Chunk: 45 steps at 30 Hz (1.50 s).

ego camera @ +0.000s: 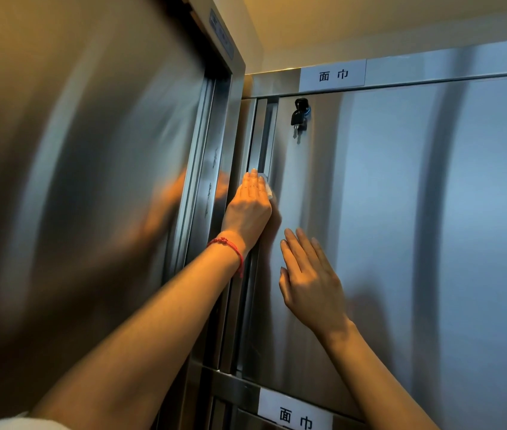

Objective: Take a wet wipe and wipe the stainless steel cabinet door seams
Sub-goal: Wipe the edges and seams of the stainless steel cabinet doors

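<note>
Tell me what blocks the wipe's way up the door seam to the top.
Nothing visible: the left hand presses the wet wipe to the seam, bare above; the keys hang to its right.

my left hand (250, 206) on wet wipe (268, 189) at door seam (260, 141), keys (299, 116) up right, my right hand (308, 280) flat on cabinet door (401, 228) below
</note>
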### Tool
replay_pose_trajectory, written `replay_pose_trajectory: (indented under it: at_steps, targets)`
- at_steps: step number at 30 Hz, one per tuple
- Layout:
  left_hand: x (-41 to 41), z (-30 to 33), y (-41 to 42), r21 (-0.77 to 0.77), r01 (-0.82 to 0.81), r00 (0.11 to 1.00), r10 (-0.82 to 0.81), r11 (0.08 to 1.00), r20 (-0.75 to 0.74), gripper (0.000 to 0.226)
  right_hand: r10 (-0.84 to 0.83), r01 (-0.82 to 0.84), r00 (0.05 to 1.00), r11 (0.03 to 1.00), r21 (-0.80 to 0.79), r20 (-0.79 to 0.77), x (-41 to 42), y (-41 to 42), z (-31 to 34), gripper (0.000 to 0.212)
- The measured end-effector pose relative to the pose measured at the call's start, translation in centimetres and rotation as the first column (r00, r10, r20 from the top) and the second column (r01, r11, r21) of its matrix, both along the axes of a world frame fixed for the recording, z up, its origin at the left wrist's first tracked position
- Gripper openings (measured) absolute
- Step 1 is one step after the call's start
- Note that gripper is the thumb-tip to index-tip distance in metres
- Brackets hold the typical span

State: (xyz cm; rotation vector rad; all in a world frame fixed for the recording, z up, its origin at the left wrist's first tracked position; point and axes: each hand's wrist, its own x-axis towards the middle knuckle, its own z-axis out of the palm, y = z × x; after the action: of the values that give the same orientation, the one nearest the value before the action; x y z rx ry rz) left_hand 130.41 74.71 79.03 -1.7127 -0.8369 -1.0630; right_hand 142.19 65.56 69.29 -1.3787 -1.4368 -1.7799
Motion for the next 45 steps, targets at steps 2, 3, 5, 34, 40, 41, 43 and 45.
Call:
replay_pose_trajectory:
  at_steps: [2,3,5,34,40,41,43,45]
  targets:
    - [0.0,0.3,0.1,0.030,-0.024,1.000,0.024,0.999,-0.010,0.050,-0.003,0.003,1.000,1.000,0.003,0.001,0.0,0.0,0.0,0.047]
    - [-0.1,0.6,0.1,0.039,-0.032,0.999,0.032,0.999,-0.011,0.050,-0.006,0.006,1.000,1.000,0.003,0.001,0.0,0.0,0.0,0.047]
    - [-0.1,1.3,0.2,0.059,-0.042,0.999,0.043,0.997,-0.010,0.049,-0.008,0.008,1.000,1.000,0.001,0.000,0.0,0.0,0.0,0.047]
    - [-1.0,1.4,1.7,0.347,-0.209,0.959,0.261,0.914,-0.109,0.050,-0.001,0.001,1.000,1.000,-0.005,-0.016,-0.3,-0.2,0.0,0.047]
    - [-0.7,0.0,2.2,0.421,-0.196,0.969,0.240,0.886,-0.054,0.049,0.003,-0.003,1.000,1.000,-0.014,-0.022,-0.3,-0.2,0.0,0.048]
    - [-0.7,-0.3,2.3,0.424,-0.192,0.971,0.235,0.885,-0.052,0.049,0.003,-0.003,1.000,1.000,-0.015,-0.023,-0.3,-0.2,0.0,0.048]
    - [-0.7,-0.7,2.4,0.427,-0.171,0.976,0.212,0.888,-0.048,0.048,0.005,-0.005,1.000,1.000,-0.016,-0.023,-0.3,-0.2,0.0,0.048]
    - [-0.6,-1.0,2.5,0.422,-0.152,0.980,0.193,0.894,-0.054,0.049,0.009,-0.010,1.000,1.000,-0.014,-0.023,-0.3,-0.3,0.0,0.047]
